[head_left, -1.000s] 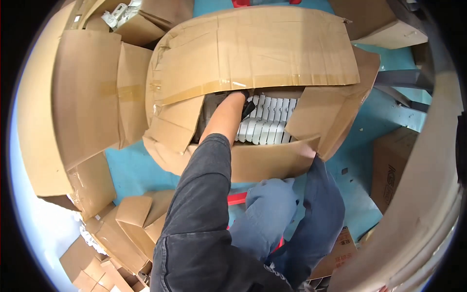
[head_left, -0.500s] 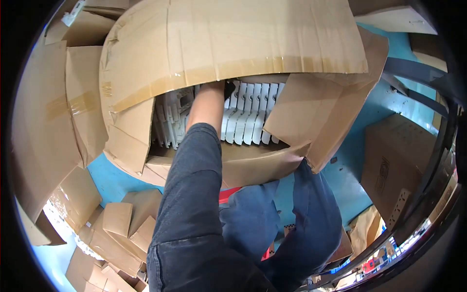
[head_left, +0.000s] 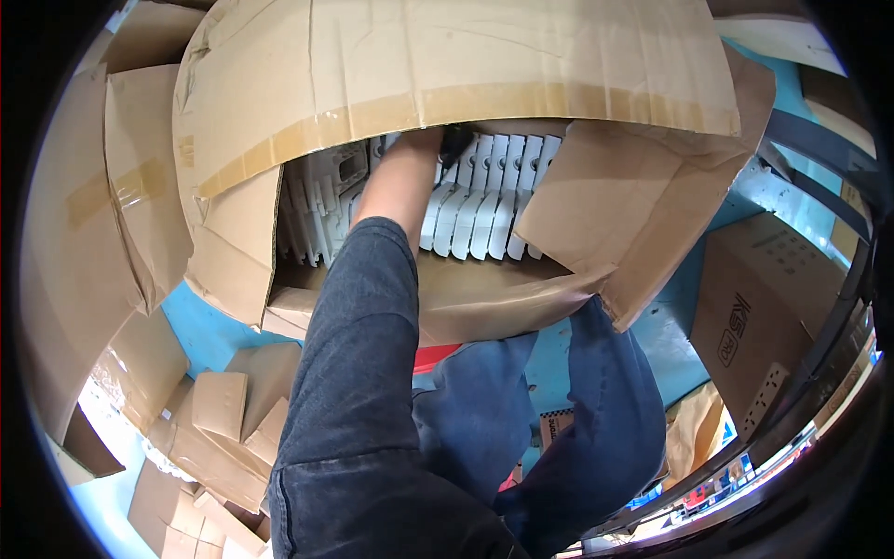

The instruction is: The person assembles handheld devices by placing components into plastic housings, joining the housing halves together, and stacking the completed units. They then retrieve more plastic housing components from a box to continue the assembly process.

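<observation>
Presently, the left hand [head_left: 456, 144], partly hidden beneath the carton flap [head_left: 447, 56] so that its grip cannot be determined, is positioned at the row of white plastic parts [head_left: 482, 222], which extends rightward, lengths roughly parallel to the forearm [head_left: 396, 186], the right hand being out of view.

A factory or warehouse work area, apparently
Rows of matching white parts [head_left: 470, 224] in an open carton [head_left: 447, 56], cardboard boxes [head_left: 144, 149] at left, blue floor [head_left: 672, 347], dark metal frame [head_left: 819, 146] at right.
</observation>
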`<state>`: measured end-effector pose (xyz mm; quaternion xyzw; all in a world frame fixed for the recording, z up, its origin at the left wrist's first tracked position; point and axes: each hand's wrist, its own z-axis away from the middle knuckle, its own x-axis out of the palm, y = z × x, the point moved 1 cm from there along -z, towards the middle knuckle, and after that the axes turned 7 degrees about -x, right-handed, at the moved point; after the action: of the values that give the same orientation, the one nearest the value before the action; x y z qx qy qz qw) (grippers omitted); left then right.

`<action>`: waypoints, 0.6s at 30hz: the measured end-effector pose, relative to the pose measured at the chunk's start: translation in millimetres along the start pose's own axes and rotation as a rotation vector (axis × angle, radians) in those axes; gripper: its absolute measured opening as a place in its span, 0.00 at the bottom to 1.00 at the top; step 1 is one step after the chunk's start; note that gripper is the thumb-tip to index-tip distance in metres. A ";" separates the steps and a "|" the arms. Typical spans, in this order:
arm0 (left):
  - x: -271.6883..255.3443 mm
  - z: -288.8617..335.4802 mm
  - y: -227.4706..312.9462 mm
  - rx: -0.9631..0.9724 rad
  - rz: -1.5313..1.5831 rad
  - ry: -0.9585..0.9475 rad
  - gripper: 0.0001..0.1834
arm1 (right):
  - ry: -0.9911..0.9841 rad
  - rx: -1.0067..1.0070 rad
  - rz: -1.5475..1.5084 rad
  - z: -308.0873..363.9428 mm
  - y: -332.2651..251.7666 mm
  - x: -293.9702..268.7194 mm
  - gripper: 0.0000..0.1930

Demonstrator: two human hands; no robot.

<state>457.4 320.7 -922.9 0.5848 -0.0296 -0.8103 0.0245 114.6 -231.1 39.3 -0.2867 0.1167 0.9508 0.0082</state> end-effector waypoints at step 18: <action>-51.9 -4.6 143.7 0.014 0.386 -0.188 0.35 | 0.050 -0.033 -0.063 -64.6 -7.9 -4.9 0.43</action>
<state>478.8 181.2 -864.2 0.4904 -0.1489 -0.8412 0.1725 154.4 -237.8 -12.0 -0.3142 0.0919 0.9444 0.0305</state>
